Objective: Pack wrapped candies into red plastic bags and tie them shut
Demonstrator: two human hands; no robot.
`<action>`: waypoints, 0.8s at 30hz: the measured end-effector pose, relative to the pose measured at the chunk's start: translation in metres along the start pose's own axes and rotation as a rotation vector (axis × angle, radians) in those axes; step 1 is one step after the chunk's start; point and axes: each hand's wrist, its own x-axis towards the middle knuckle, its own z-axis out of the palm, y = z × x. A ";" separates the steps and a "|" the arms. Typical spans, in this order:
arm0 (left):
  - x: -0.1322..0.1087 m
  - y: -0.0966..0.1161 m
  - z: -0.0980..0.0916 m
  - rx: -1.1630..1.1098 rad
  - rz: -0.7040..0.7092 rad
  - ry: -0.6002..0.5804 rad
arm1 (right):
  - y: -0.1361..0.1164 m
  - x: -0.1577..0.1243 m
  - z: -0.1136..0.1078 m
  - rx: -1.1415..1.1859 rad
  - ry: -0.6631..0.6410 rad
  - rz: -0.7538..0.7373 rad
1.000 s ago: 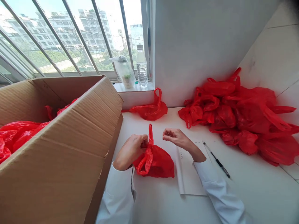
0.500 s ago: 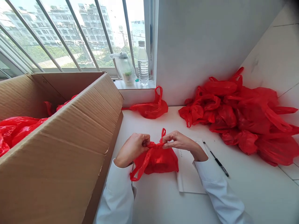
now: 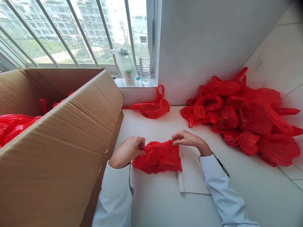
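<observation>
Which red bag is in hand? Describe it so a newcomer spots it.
Right of the big cardboard box, on the white table, a red bag lies partly on a sheet of paper. Unlike the pile of red bags by the right wall and the lone bag below the window, it is pinched along its top edge by the left hand and right hand.
</observation>
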 end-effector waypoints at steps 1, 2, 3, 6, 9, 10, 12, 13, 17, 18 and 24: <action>0.000 0.001 0.000 -0.001 0.015 0.019 | -0.002 0.000 0.000 -0.014 0.011 -0.003; 0.000 0.002 0.000 -0.006 0.034 0.044 | -0.004 0.000 0.002 -0.025 0.018 -0.012; 0.002 0.004 0.000 -0.013 0.055 0.070 | -0.006 0.001 0.004 -0.031 0.029 -0.028; 0.010 0.010 0.006 -0.032 0.135 0.103 | -0.010 0.010 0.013 -0.041 0.098 -0.087; 0.022 0.012 0.014 -0.032 0.198 0.076 | -0.010 0.020 0.024 -0.037 0.165 -0.126; 0.025 0.012 0.016 -0.033 0.207 0.069 | -0.011 0.021 0.026 -0.028 0.170 -0.134; 0.030 0.009 0.019 -0.041 0.210 0.064 | -0.012 0.022 0.027 -0.004 0.171 -0.152; 0.031 0.008 0.018 -0.048 0.211 0.063 | -0.013 0.022 0.026 0.011 0.168 -0.157; 0.029 0.006 0.011 -0.084 0.254 0.043 | -0.015 0.014 0.017 0.077 0.112 -0.144; 0.027 0.007 0.008 -0.095 0.266 0.040 | -0.014 0.013 0.015 0.092 0.095 -0.137; 0.014 0.001 -0.007 -0.142 0.228 0.087 | 0.011 0.006 0.001 0.104 0.088 -0.069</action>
